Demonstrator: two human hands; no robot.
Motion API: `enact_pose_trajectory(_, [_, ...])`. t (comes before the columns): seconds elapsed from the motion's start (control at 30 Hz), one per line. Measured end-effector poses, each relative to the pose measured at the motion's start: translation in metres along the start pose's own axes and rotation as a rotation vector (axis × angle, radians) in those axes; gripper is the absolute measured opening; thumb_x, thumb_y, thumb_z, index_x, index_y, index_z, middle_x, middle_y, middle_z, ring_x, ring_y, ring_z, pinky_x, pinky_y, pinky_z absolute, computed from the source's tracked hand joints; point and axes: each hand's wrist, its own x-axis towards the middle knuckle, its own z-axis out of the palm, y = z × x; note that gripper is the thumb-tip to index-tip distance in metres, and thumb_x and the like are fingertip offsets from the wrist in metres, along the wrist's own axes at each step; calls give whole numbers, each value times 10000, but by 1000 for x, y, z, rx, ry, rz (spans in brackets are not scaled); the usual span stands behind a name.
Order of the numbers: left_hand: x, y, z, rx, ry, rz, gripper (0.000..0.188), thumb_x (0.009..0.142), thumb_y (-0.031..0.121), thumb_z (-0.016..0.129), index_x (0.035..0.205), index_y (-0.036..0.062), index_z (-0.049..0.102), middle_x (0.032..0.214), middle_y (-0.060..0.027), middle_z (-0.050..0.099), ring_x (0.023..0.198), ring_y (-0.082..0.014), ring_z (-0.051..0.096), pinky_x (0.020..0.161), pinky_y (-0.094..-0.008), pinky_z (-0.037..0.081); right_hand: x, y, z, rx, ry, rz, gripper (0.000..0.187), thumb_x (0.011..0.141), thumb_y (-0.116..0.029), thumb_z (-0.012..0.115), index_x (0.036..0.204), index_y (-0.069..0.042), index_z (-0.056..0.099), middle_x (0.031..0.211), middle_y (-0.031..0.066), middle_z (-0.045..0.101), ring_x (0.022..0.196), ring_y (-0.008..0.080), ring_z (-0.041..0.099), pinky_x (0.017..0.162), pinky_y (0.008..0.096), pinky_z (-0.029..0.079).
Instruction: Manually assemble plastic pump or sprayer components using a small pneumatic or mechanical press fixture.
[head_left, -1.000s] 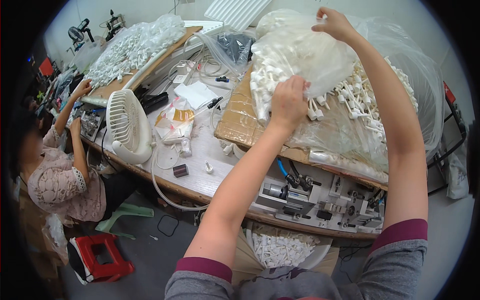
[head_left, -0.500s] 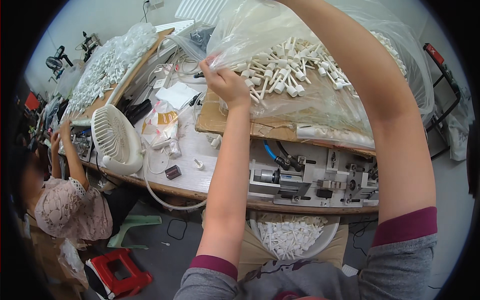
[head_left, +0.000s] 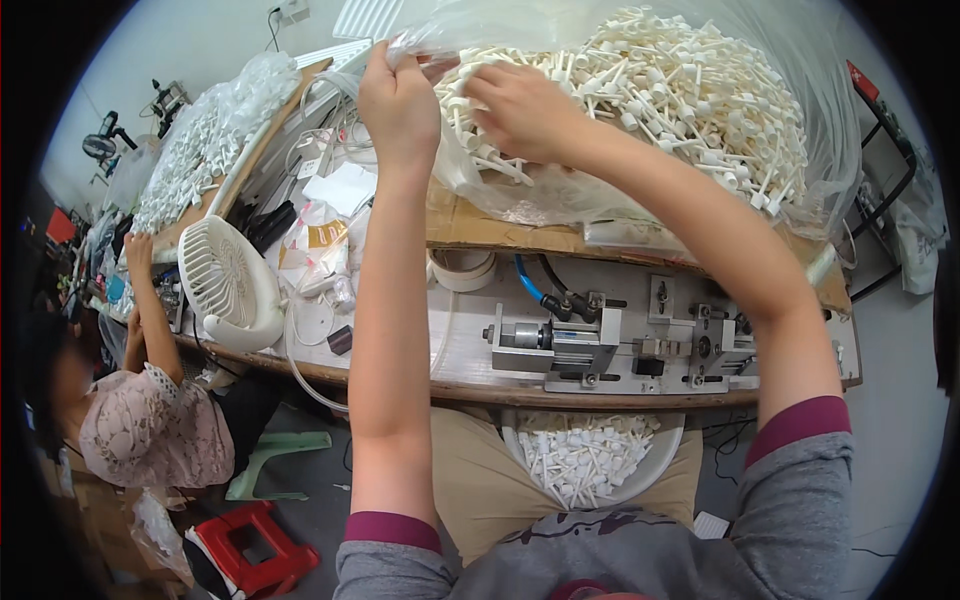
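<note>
A clear plastic bag (head_left: 470,170) lies spread over a cardboard sheet (head_left: 500,232) and holds a big heap of white plastic stemmed caps (head_left: 690,95), each a short cylinder with a thin stem. My left hand (head_left: 400,110) is closed on the bag's gathered edge at the heap's left end. Beside it, my right hand (head_left: 525,108) reaches palm down over the left part of the heap. Its fingers are bent and a little apart, touching the caps or the bag; their tips are partly hidden, and I see nothing held in them.
Below the cardboard a metal fixture (head_left: 580,345) with hoses sits on the bench. A tub (head_left: 670,465) of similar pieces stands between my legs. A white fan (head_left: 228,285) is on the left. A co-worker (head_left: 150,425) sits beyond it, near another heap (head_left: 205,160).
My right hand has come down from the upper edge onto the heap. My left hand moved up and left with the bag edge. The bag is drawn back, and more caps show.
</note>
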Motion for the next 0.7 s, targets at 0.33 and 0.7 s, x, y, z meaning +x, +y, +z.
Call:
enact_pose_trajectory(0.33, [-5, 11, -40, 277, -65, -49, 224, 1045, 132, 414, 989, -4, 584, 1053, -166, 699, 981, -249, 709, 878, -348, 538, 54, -19, 31, -137, -652, 449, 696, 730, -412, 657, 1377, -173, 560, 1411, 146, 519, 1348, 359, 462, 1059, 611, 373])
enact_pose_trajectory(0.7, [-10, 23, -59, 194, -77, -200, 314, 1033, 109, 402, 1254, -51, 557, 1115, -154, 698, 969, -228, 709, 804, -322, 532, -47, 43, -55, 53, -666, 370, 678, 683, -360, 721, 1322, -191, 573, 1406, 110, 466, 1191, 355, 568, 974, 452, 481])
